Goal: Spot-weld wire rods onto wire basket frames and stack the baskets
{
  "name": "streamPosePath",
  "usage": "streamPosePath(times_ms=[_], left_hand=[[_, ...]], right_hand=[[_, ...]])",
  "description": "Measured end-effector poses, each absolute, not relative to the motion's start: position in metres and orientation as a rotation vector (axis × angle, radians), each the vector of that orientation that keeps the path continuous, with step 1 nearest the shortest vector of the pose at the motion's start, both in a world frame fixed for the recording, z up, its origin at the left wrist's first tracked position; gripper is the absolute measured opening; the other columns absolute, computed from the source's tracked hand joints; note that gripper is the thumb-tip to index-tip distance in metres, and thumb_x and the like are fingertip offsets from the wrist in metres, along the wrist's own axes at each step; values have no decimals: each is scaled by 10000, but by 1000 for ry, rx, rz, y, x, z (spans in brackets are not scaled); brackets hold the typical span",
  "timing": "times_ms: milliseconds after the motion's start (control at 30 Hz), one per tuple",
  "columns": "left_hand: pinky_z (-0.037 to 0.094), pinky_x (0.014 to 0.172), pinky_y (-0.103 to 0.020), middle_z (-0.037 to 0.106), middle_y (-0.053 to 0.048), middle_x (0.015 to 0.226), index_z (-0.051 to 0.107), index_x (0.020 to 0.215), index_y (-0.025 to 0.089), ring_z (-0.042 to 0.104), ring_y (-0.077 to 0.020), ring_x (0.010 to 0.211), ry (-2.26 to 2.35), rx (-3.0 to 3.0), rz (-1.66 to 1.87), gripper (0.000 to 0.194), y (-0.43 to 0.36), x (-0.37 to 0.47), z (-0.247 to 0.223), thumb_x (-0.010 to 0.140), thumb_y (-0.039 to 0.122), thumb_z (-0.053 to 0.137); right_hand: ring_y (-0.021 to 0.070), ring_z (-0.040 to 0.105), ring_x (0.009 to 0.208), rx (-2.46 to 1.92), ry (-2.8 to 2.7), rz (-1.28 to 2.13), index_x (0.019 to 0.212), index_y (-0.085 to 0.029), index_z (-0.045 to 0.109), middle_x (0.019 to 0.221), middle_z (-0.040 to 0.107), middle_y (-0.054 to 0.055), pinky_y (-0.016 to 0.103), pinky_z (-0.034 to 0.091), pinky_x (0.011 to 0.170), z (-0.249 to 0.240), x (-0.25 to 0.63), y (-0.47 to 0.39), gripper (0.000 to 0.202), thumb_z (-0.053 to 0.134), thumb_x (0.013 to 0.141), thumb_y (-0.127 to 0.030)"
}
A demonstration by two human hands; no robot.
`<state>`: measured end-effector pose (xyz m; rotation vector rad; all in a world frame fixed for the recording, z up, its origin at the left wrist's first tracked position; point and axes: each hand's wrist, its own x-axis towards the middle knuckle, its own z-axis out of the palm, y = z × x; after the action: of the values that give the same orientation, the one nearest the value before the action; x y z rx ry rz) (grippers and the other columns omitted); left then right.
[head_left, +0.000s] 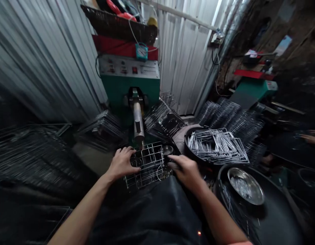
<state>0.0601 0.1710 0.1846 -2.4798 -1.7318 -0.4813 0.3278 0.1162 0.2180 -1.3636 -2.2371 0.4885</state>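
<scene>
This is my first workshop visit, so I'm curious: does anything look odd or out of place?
Yes: a tiny orange glow shows against the dark apron, perhaps a spark. Thin wires also seem to lie scattered beside the metal dish rather than in it.

Corrugated metal sheeting [52, 51] fills the upper left of the frame, its ribs slanting, and a paler corrugated panel [183, 61] stands at upper centre. A horizontal rail [178, 13] crosses the panel's top, ending near a wall-mounted electrical box [216, 38] with a hanging white cable [218, 76]. At upper right, a rough brown wall [305, 30] carries a pale bluish patch [283, 46], whether opening or sheet cannot be told. Light is dim, brightest on the panel, sinking to near-black along both side edges; the floor is mostly lost in shadow.
</scene>
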Motion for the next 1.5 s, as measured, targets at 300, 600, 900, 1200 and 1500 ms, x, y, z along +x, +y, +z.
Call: streamPosePath(times_ms=[300,600,900,1200,1500], left_hand=[[325,975,-472,536,-156,1200,583,1086,163,467,-320,1116,-1675,-2413,-517,659,177,60,187,524,489,691],[339,950,-420,527,-150,1218,579,1107,133,473,-290,1113,-1866,-2414,-492,698,195,59,189,532,510,699],[361,931,-391,525,-127,1229,572,1108,172,475,-280,1129,-1903,-2403,-460,671,205,58,192,545,519,689],[384,928,-421,557,-134,1168,583,1092,174,497,-302,1107,-2018,-2426,-431,665,231,52,195,570,580,654],[189,1090,-548,248,-138,1467,224,1400,233,232,-330,1342,-2209,-2174,-1631,1066,200,11,127,532,598,725]], right_hand=[[167,612,877,-1592,-2545,143,1057,-261,609,1073,606,32,237,433,667,187,279,171,210,499,880,-254],[162,613,850,-1624,-2537,59,1055,-280,601,1073,608,9,240,411,639,197,272,188,204,490,886,-262],[155,612,846,-1589,-2535,45,1021,-271,615,1053,615,13,233,408,621,195,272,200,202,444,912,-280],[150,607,790,-1541,-2273,183,975,-245,625,989,616,23,230,427,647,184,258,227,156,544,859,-309],[102,475,498,-1341,-661,1262,883,-184,564,621,505,-32,179,335,401,65,333,143,147,582,765,-269]])
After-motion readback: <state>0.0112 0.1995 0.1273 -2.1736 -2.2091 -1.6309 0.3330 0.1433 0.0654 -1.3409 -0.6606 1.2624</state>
